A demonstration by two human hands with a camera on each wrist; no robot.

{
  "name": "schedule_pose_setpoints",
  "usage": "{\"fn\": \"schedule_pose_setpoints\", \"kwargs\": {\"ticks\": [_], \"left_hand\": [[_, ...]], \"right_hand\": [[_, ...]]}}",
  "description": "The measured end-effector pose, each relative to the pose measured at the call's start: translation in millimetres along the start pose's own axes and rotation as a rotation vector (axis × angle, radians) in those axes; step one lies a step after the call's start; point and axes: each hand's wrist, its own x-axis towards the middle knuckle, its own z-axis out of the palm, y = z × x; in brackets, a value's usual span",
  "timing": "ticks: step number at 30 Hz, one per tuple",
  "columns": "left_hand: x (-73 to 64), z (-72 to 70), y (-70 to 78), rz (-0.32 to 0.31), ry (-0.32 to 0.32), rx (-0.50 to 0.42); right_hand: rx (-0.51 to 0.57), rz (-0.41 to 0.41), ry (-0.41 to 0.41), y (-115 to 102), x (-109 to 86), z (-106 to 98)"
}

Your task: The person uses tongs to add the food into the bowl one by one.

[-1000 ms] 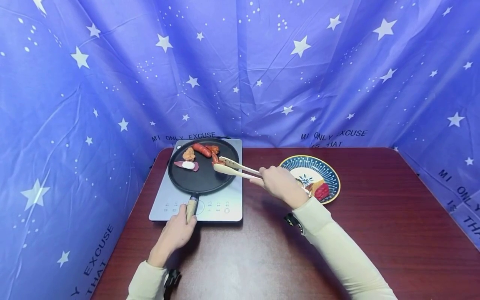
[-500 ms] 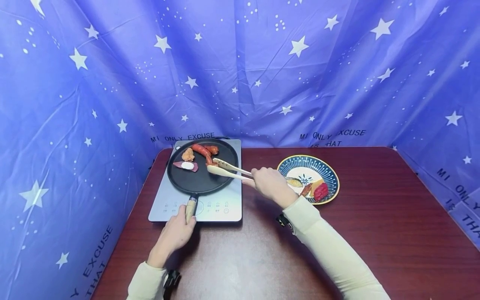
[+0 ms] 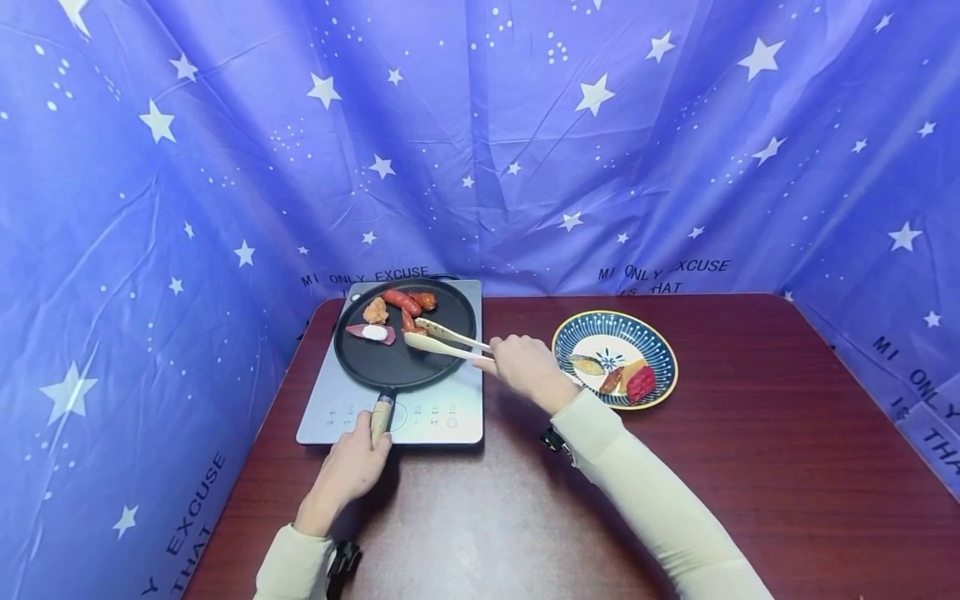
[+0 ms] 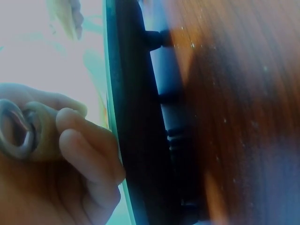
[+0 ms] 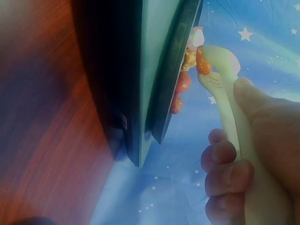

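In the head view my left hand [image 3: 351, 467] grips the wooden handle [image 3: 381, 421] of a round black frying pan [image 3: 375, 364]. My right hand [image 3: 527, 367] holds cream-coloured tongs [image 3: 448, 347] over the pan's right side. A glossy red-brown food piece [image 3: 408, 322] sits between the tong tips; the right wrist view shows this piece [image 5: 202, 62] there too. Behind it in the pan lie a red sausage [image 3: 401, 301] and another red-brown piece [image 3: 426, 300]. To the left are a golden fried piece [image 3: 376, 311] and a purple slice with a white top [image 3: 372, 334].
Beneath the pan is a silver induction cooker [image 3: 322, 425] on the dark red table [image 3: 750, 417]. Right of my right hand stands a blue-patterned plate [image 3: 581, 327] with several food pieces, one bright red [image 3: 641, 385]. A starry blue curtain [image 3: 480, 167] hangs behind.
My right hand and the tongs have moved left over the pan, and the red-brown piece between the tips has shifted left with them. My left hand stays on the handle.
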Motion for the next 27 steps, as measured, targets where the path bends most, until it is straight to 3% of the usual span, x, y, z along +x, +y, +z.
{"fn": "schedule_pose_setpoints", "kwargs": {"ticks": [6, 19, 27], "left_hand": [[-0.2, -0.5, 1.1, -0.004, 0.005, 0.015], [-1.0, 0.2, 1.3, -0.002, 0.004, 0.015], [-1.5, -1.2, 2.9, 0.001, 0.009, 0.024]], "right_hand": [[-0.004, -0.001, 0.021, -1, 4.0, 4], [-0.026, 0.046, -0.071, -11, 18.7, 5], [-0.035, 0.06, -0.077, -15, 27.4, 6]]}}
